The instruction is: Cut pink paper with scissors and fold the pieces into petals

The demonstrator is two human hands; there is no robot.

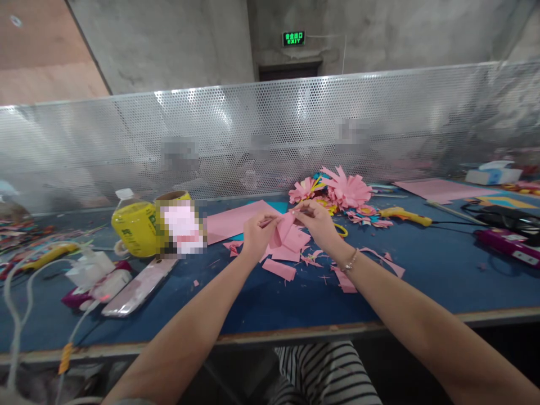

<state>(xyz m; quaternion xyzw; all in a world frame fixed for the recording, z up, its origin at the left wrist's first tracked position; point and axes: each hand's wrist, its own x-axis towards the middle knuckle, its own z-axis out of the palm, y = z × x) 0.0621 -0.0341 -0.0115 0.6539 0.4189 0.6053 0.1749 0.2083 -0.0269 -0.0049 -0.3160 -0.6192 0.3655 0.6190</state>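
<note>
Left hand (257, 230) and right hand (319, 222) pinching folded pink paper (284, 229), front-left of large pink flower (348, 191) | glue gun (407, 216) lying right of flower | scraps (279, 270) cluttering front-left | bottle (133, 229) standing far left of flower

room along near table edge (270, 335), held pink paper (286, 226) blocking centre, paper flowers (348, 190) behind, phone (141, 286) left
</note>
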